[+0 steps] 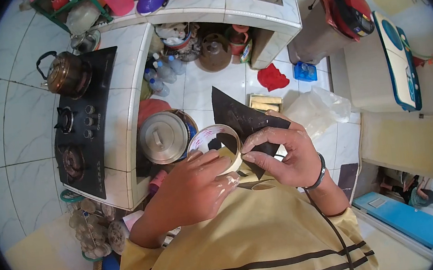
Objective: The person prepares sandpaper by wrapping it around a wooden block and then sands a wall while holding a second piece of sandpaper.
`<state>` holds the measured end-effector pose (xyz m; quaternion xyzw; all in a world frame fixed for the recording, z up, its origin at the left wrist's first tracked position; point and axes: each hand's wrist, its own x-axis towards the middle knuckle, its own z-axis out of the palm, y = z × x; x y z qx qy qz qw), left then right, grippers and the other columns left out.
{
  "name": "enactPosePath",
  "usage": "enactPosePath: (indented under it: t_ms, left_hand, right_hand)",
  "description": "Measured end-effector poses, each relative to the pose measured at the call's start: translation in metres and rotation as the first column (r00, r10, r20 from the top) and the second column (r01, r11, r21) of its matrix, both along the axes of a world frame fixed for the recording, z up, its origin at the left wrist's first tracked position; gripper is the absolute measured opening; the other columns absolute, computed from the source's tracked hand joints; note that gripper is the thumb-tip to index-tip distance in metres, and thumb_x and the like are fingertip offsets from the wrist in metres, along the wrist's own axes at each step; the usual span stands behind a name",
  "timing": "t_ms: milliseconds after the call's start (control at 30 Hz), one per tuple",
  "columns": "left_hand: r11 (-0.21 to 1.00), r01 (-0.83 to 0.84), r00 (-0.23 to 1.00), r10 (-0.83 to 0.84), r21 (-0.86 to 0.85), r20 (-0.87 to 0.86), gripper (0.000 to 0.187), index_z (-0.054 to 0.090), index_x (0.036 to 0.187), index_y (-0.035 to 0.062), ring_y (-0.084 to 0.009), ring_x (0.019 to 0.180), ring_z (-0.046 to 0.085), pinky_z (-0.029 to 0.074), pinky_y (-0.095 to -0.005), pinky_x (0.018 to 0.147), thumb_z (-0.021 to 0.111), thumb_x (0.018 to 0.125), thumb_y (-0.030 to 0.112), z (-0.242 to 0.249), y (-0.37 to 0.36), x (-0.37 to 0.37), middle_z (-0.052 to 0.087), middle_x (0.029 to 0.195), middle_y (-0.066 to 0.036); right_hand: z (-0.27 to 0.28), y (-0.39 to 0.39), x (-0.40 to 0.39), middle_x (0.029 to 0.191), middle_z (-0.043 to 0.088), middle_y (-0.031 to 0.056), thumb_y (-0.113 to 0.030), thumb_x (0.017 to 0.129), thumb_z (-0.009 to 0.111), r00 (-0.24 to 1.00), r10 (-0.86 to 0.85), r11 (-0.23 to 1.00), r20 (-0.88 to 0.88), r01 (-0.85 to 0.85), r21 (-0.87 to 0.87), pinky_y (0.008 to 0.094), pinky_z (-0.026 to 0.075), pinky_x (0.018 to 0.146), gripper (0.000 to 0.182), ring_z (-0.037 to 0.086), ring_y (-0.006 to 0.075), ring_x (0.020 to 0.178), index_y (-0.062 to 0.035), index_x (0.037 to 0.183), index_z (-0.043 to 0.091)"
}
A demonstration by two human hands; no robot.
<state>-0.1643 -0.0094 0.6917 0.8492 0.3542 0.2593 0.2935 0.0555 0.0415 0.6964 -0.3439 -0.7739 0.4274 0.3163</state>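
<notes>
A roll of tape with a pale, patterned inner ring is held in front of my chest. My left hand is wrapped over its lower left side, fingers bent on the rim. My right hand, dusted with white powder, pinches a dark, roughly triangular sheet between thumb and fingers. The sheet's lower part lies right beside the roll's right edge, and its pointed corner rises above the roll. Pale smears also mark my left fingers.
A black gas stove with a kettle stands at left. A lidded pot is beside the counter. Beyond are bottles, a red cloth, a clear plastic bag and a blue box. Another person is at far right.
</notes>
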Motion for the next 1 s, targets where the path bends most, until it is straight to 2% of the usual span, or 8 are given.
enactPosePath:
  t_ms: [133, 233, 433, 700, 800, 1000]
  left_hand:
    - [1.000, -0.003, 1.000, 0.003, 0.007, -0.016, 0.013, 0.067, 0.079, 0.0006, -0.0275, 0.080, 0.055, 0.047, -0.0382, 0.069, 0.072, 0.070, 0.009, 0.0027, 0.0000, 0.0007, 0.054, 0.082, -0.010]
    - [1.000, -0.005, 1.000, 0.005, 0.006, -0.018, 0.013, 0.068, 0.080, 0.0005, -0.0277, 0.082, 0.056, 0.047, -0.0383, 0.069, 0.072, 0.070, 0.009, 0.0036, -0.0001, 0.0008, 0.056, 0.083, -0.011]
    - [1.000, -0.004, 1.000, 0.004, 0.001, -0.015, 0.012, 0.069, 0.080, 0.0003, -0.0279, 0.083, 0.057, 0.048, -0.0384, 0.070, 0.072, 0.071, 0.008, 0.0039, -0.0019, 0.0008, 0.057, 0.085, -0.011]
    - [1.000, 0.002, 1.000, -0.002, -0.007, -0.027, 0.014, 0.069, 0.081, 0.0001, -0.0282, 0.083, 0.057, 0.049, -0.0386, 0.071, 0.072, 0.071, 0.009, 0.0021, -0.0026, 0.0003, 0.058, 0.087, -0.011]
    - [0.999, 0.017, 0.996, -0.020, -0.033, -0.086, 0.014, 0.070, 0.086, 0.0020, -0.0226, 0.091, 0.057, 0.047, -0.0367, 0.077, 0.066, 0.080, 0.014, 0.0029, -0.0041, -0.0015, 0.058, 0.092, -0.007]
    - [0.998, 0.017, 0.996, -0.022, -0.058, -0.082, 0.014, 0.069, 0.085, 0.0019, -0.0227, 0.091, 0.058, 0.047, -0.0369, 0.077, 0.065, 0.079, 0.013, 0.0063, -0.0023, -0.0024, 0.058, 0.091, -0.007]
  right_hand:
    - [0.0002, -0.0039, -0.0005, 0.084, 0.071, 0.0072, -0.002, 0.075, 0.076, 0.999, -0.044, 0.997, 0.012, 0.045, -0.068, 0.0311, 0.048, 0.074, 0.013, 0.064, 0.0219, 0.078, -0.0042, 0.087, 0.070]
    - [0.0000, -0.0034, -0.0004, 0.084, 0.071, 0.0073, -0.002, 0.076, 0.076, 0.999, -0.040, 0.999, 0.014, 0.040, -0.016, 0.0304, 0.048, 0.072, 0.013, 0.064, 0.0214, 0.078, -0.0037, 0.087, 0.070]
    - [-0.0011, -0.0054, 0.0003, 0.084, 0.071, 0.0077, -0.001, 0.076, 0.075, 1.000, -0.031, 0.997, -0.004, 0.030, -0.069, 0.0296, 0.049, 0.072, 0.012, 0.066, 0.0205, 0.079, -0.0032, 0.087, 0.070]
    - [-0.0038, -0.0024, 0.0009, 0.084, 0.071, 0.0085, 0.000, 0.077, 0.073, 0.999, 0.032, 0.994, -0.038, -0.036, -0.104, 0.0281, 0.050, 0.069, 0.011, 0.067, 0.0198, 0.074, -0.0018, 0.087, 0.069]
    - [-0.0054, -0.0025, 0.0002, 0.083, 0.071, 0.0088, 0.000, 0.078, 0.072, 0.998, 0.037, 0.992, -0.049, -0.043, -0.120, 0.0277, 0.050, 0.069, 0.010, 0.067, 0.0192, 0.074, -0.0012, 0.087, 0.068]
    - [-0.0079, -0.0037, -0.0033, 0.082, 0.070, 0.0087, 0.000, 0.079, 0.072, 0.997, 0.011, 0.991, -0.083, -0.022, -0.133, 0.0275, 0.050, 0.069, 0.009, 0.067, 0.0187, 0.075, -0.0011, 0.087, 0.068]
